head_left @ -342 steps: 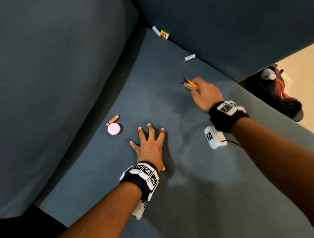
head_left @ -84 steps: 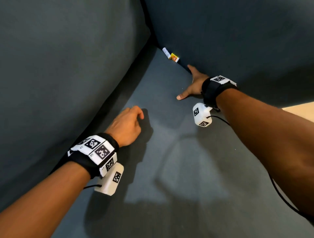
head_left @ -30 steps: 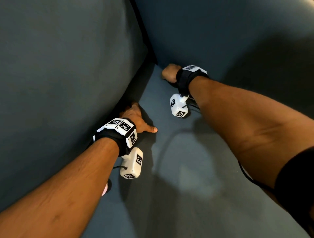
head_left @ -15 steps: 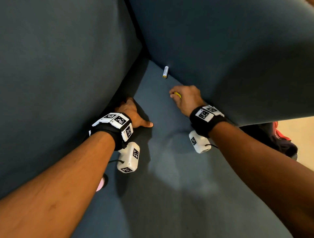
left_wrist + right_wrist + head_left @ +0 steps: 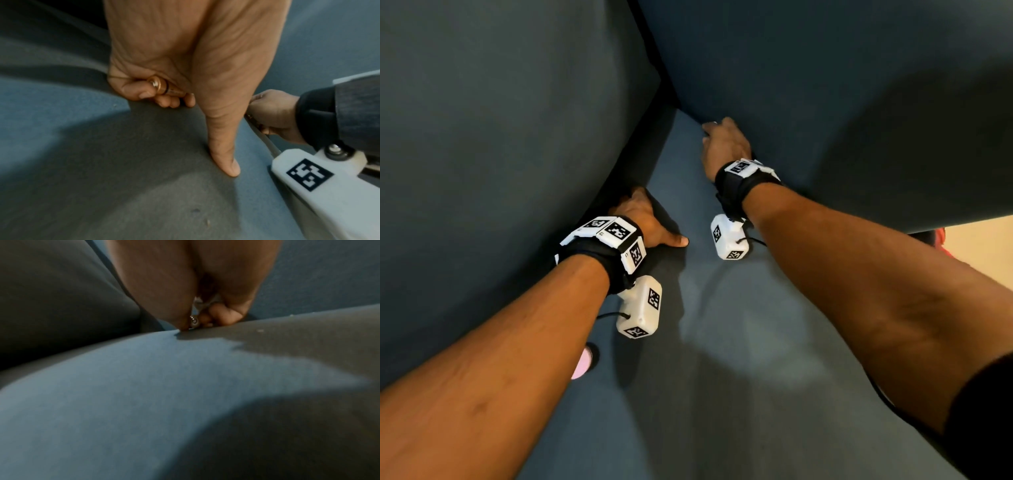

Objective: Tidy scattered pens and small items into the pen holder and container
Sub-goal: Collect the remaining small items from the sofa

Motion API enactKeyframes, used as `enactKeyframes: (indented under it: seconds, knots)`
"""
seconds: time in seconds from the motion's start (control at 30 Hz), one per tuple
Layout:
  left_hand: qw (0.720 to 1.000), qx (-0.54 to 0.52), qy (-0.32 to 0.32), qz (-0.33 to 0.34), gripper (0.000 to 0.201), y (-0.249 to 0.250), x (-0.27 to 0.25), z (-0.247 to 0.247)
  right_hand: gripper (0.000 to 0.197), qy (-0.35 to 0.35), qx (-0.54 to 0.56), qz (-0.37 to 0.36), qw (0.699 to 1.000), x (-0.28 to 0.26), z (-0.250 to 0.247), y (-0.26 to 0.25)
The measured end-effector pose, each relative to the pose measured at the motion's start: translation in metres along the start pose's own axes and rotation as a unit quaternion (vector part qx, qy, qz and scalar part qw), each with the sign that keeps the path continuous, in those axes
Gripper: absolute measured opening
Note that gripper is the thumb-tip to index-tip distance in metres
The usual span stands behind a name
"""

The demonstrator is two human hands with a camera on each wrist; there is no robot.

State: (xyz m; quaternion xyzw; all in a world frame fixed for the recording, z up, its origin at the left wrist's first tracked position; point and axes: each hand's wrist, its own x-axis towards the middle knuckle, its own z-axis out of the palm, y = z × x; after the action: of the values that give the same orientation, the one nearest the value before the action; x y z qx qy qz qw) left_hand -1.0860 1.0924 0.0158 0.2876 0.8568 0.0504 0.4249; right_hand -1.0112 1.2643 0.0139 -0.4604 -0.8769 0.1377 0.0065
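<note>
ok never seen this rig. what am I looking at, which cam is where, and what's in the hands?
No robot here: a person with bare hands, each wrist strapped with a band of black-and-white markers and a small white camera box.

The wide picture comes from a camera on the head, looking down at both arms over a blue sofa seat where it meets the cushions. The other two look along each hand from the wrist.

The left hand curls its fingers round a copper-coloured battery, with the thumb stretched flat on the seat. The right hand is at the crease under the back cushion, closed on small items; a metallic tip shows, but the view is too blurred to name them.

A pink round item peeks out beside the left forearm. No pen holder or container is in view.
</note>
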Motion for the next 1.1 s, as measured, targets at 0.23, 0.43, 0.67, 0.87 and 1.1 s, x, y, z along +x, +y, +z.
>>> enactKeyframes:
  seconds: [0.23, 0.43, 0.67, 0.87, 1.1]
  knots:
    - [1.000, 0.014, 0.004, 0.003, 0.135, 0.002, -0.003, -0.001, 0.017, -0.024, 0.080, -0.072, 0.994, -0.089, -0.017, 0.017]
    - [0.999, 0.019, 0.036, 0.028, 0.123, -0.005, -0.020, -0.002, 0.015, -0.034, 0.180, -0.057, 0.981, -0.196, -0.009, 0.032]
    - [0.970, -0.229, -0.061, 0.053, 0.062, -0.007, -0.074, 0.018, 0.036, -0.042, 0.429, 0.045, 0.901, -0.248, -0.017, 0.011]
    - [0.936, -0.329, -0.074, 0.105, 0.048, -0.017, -0.126, 0.076, 0.031, -0.023, 0.403, 0.018, 0.915, -0.265, -0.029, 0.000]
    - [0.954, 0.110, 0.141, 0.240, 0.028, -0.032, -0.165, 0.136, 0.024, -0.041, 0.272, 0.061, 0.959, -0.294, 0.011, 0.036]
